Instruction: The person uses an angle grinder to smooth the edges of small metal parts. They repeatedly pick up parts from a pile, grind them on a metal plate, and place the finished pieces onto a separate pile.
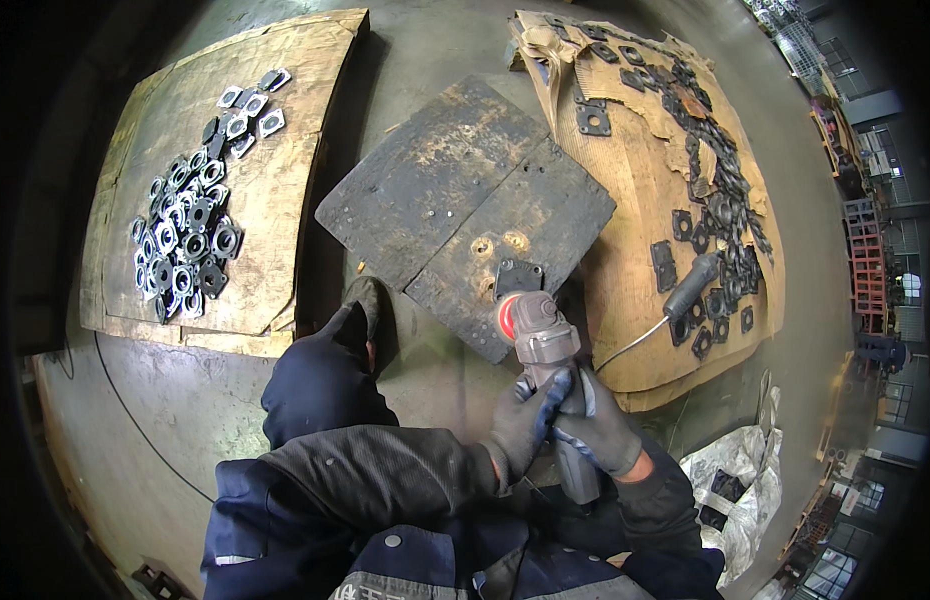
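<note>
Both gloved hands are wrapped around the body of an angle grinder (544, 337). My left hand (521, 424) grips it from the left, and my right hand (600, 424) from the right. A red disc (506, 316) shows at the left of the grinder's head. Just beyond the head, a dark square metal flange plate (519, 276) lies on a scuffed dark work board (465, 180). The grinder head covers the near edge of the plate, so I cannot tell whether the disc touches it.
On the left, a cardboard-covered platform (277, 225) carries a heap of flange plates (184, 232). To the right, torn cardboard (630, 202) bears many dark plates (727, 217) and a corded grey tool (690, 289). A white woven sack (742, 480) sits at lower right. A cable (135, 420) crosses the floor.
</note>
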Action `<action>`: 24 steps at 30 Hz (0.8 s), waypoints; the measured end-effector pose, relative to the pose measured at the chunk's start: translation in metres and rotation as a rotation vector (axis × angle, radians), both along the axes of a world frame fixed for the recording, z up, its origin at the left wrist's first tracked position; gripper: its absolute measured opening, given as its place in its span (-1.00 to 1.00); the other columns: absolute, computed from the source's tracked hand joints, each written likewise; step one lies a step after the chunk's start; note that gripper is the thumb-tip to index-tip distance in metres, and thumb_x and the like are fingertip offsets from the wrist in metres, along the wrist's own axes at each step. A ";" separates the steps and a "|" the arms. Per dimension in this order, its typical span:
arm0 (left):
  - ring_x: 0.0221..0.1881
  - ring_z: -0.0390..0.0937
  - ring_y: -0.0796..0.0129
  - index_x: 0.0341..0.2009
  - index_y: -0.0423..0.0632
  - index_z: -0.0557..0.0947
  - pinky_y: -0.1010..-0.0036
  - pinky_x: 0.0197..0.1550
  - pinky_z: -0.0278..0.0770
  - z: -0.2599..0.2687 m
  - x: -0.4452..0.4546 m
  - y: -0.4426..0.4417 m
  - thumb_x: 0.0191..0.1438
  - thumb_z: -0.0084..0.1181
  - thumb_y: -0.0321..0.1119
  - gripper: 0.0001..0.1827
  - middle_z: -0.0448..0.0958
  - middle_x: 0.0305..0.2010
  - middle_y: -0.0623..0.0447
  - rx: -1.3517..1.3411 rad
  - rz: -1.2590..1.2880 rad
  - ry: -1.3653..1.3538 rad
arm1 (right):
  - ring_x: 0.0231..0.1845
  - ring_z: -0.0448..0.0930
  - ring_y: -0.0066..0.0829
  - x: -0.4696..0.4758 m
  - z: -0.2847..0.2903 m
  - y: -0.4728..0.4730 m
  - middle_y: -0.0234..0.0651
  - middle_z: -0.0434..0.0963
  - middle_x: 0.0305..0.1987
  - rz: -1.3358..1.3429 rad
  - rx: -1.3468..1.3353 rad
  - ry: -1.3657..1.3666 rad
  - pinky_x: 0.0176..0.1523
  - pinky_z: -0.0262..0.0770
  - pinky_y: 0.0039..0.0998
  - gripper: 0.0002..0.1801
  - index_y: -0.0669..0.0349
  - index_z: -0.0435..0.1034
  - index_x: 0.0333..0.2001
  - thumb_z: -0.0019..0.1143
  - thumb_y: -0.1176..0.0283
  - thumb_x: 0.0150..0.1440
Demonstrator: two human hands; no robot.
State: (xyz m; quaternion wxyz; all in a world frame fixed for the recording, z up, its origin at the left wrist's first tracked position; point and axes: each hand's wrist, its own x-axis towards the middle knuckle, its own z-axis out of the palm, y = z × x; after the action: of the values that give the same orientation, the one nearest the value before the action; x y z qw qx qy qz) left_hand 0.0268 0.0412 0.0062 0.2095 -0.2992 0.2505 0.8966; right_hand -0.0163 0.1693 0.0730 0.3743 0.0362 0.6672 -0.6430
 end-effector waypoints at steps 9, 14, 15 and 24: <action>-0.14 0.59 0.50 0.08 -0.14 0.69 0.50 -0.13 0.60 0.007 0.007 -0.016 0.37 0.29 -0.15 -0.64 0.69 -0.08 0.11 -0.137 0.072 -0.016 | 0.10 0.51 -0.53 -0.004 -0.015 -0.008 -0.34 0.51 0.12 0.096 -0.027 -0.085 0.21 0.50 -0.41 -0.34 0.29 0.30 0.29 0.34 0.45 0.12; -0.23 0.55 0.56 0.03 -0.12 0.70 0.57 -0.23 0.54 0.014 0.011 -0.013 0.39 0.25 -0.10 -0.66 0.67 -0.16 0.18 -0.184 -0.060 -0.040 | 0.04 0.55 -0.56 0.002 -0.010 -0.001 -0.38 0.51 0.07 0.096 -0.008 0.015 0.11 0.56 -0.42 -0.39 0.23 0.31 0.26 0.41 0.41 0.18; -0.24 0.54 0.57 0.02 -0.11 0.70 0.58 -0.24 0.53 0.015 0.008 -0.011 0.40 0.25 -0.10 -0.66 0.67 -0.17 0.19 -0.162 -0.054 -0.016 | 0.05 0.54 -0.56 0.004 -0.009 0.001 -0.38 0.51 0.08 0.065 0.000 0.012 0.11 0.56 -0.42 -0.38 0.23 0.30 0.27 0.41 0.40 0.18; -0.17 0.53 0.61 0.05 -0.14 0.67 0.59 -0.14 0.54 0.016 -0.044 0.002 0.41 0.23 -0.15 -0.68 0.66 -0.16 0.18 -0.132 -0.102 0.117 | 0.03 0.55 -0.57 -0.017 -0.020 0.012 -0.35 0.52 0.05 -0.243 0.063 0.061 0.08 0.56 -0.45 -0.40 0.33 0.31 0.31 0.08 0.54 0.14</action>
State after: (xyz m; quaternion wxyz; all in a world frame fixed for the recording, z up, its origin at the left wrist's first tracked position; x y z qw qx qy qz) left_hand -0.0169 0.0430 0.0224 0.2195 -0.2461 0.3355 0.8824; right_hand -0.0331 0.1811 0.0532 0.2717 0.1088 0.6888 -0.6633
